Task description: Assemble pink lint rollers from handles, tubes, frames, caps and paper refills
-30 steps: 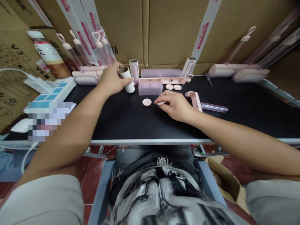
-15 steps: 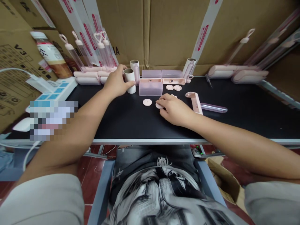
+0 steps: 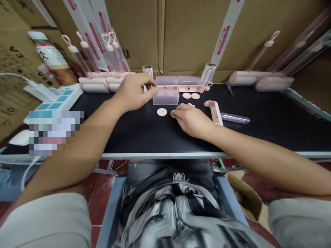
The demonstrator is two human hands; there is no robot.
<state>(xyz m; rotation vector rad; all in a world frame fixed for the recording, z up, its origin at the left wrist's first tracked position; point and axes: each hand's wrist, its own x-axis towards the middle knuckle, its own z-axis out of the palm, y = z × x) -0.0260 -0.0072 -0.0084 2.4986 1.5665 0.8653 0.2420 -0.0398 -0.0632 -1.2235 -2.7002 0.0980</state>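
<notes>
My left hand (image 3: 137,91) is above the table at the left end of a translucent lilac box-shaped cover (image 3: 166,97), its thumb and fingers apart. A bit of white shows in the gap between them; the rest is hidden behind the hand. My right hand (image 3: 192,120) rests on the table, fingertips pinching the edge of a pale pink disc (image 3: 172,113) that they mostly cover. A second pink disc (image 3: 161,112) lies flat just left of it. Right of this hand lie a pink U-shaped holder (image 3: 215,112) and a clear lilac tube (image 3: 236,118).
Two pink discs (image 3: 191,95) lie by an open pink tray piece (image 3: 191,89). White tubes (image 3: 209,70) stand at the back. Pink cases with heart-topped wands (image 3: 108,81) stand left, more (image 3: 248,78) right. A power strip (image 3: 60,103) and bottle (image 3: 53,58) are left.
My left hand has shifted right and slightly up, its fingers reaching further over; the white cylinder it touched is now largely hidden. My right hand stays at the pink disc.
</notes>
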